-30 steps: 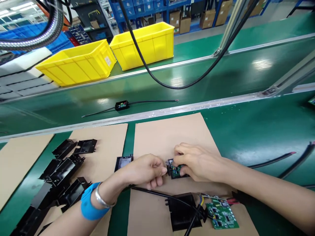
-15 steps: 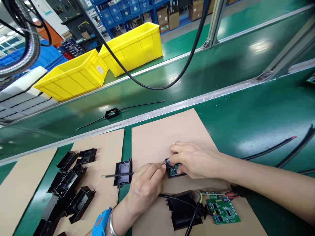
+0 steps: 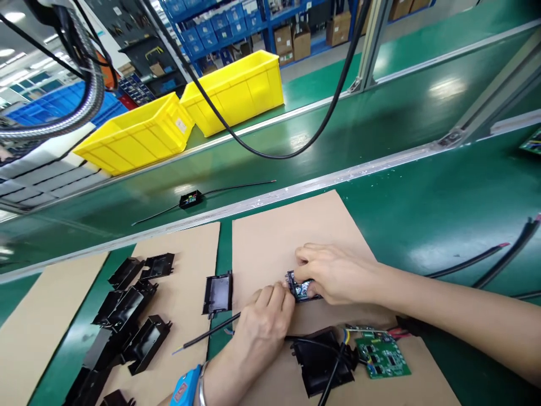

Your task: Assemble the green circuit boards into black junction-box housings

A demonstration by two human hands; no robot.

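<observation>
My right hand (image 3: 327, 273) is closed at a small black plastic housing, its fingers pinching the circuit board (image 3: 301, 290) that sits inside. Against the housing's left side, the fingertips of my left hand (image 3: 266, 316) are bent and closed around a black cable (image 3: 211, 336). The cable's free end sticks out to the lower left; its path under the palm is hidden. Below my hands lie another black housing (image 3: 315, 366) and a green circuit board (image 3: 385, 356) with wires attached. An open black housing (image 3: 218, 294) lies just left of my left hand.
Several black housings (image 3: 131, 307) are heaped on the left cardboard sheet (image 3: 192, 248). Beyond the metal rail (image 3: 279, 197) lies a cabled black box (image 3: 191, 199). Yellow bins (image 3: 236, 93) stand farther back, with a black cable (image 3: 270, 156) hanging in front. Cable ends (image 3: 469, 262) lie at right.
The cable's free end at my left hand has swung downward, off the open housing at left. My left hand has turned slightly; my right hand stays at the board. The whole view has shifted a little.
</observation>
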